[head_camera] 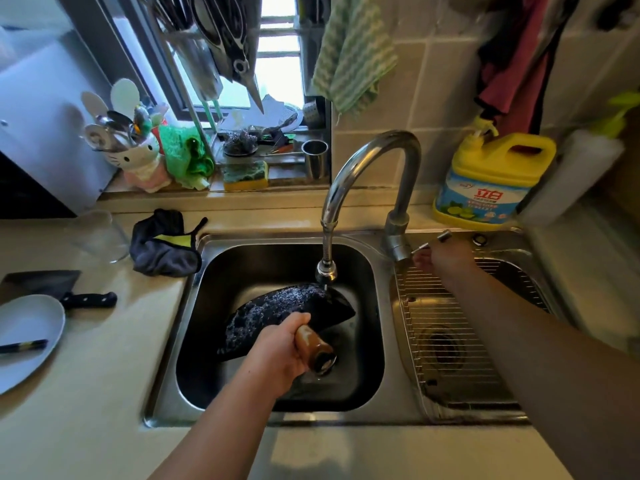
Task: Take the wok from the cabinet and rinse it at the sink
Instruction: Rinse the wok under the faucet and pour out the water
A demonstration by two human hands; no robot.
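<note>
The black wok (277, 317) is tilted on its side inside the left sink basin (367, 341), its inner face wet and speckled with water. My left hand (280, 351) is shut around its brown wooden handle (313, 344). The faucet's spray head (326, 271) hangs just above the wok's upper rim, and a thin trickle comes out of it. My right hand (440, 258) reaches across the right basin and grips the faucet lever (431, 242) at the tap's base.
A wire rack (450, 341) sits in the right basin. A yellow detergent jug (491, 178) stands behind it. Left of the sink lie a dark cloth (166, 244), a cleaver (59, 289), a plate (27, 337) and a glass bowl (98, 237).
</note>
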